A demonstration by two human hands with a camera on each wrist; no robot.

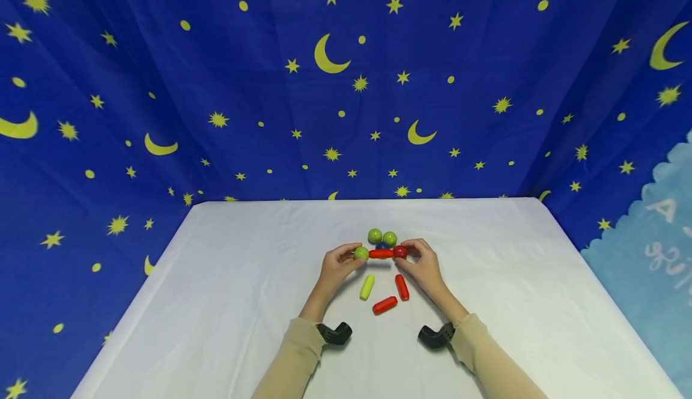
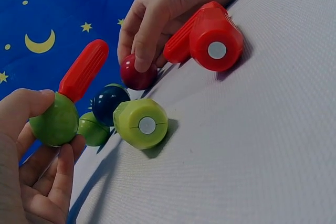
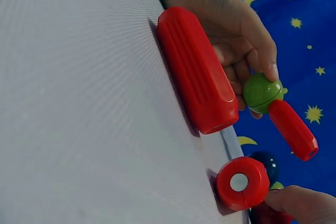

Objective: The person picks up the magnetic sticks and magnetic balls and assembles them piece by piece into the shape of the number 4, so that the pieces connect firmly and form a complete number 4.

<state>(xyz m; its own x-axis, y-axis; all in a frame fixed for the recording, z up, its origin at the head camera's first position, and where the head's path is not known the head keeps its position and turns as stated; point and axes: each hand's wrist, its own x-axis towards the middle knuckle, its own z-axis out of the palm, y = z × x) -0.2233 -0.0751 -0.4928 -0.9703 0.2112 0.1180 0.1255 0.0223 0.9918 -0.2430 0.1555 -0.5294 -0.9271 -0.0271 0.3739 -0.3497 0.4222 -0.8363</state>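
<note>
Fingers [image 2: 64, 174] of the left hand [image 1: 335, 270] are pinching a green ball [image 1: 361, 253], and a red rod [image 1: 381, 254] is jutting from it toward the right hand [image 1: 424, 267], which is pinching a red ball [image 1: 400, 252]! Toward the surface's [image 1: 243, 267] far edge, a blue ball [image 1: 382, 246] and two more green balls [image 1: 375, 235] are sitting close together; toward the near edge, a lime rod [image 1: 367, 287] and two loose red rods [image 1: 402, 287] are lying apart.
</note>
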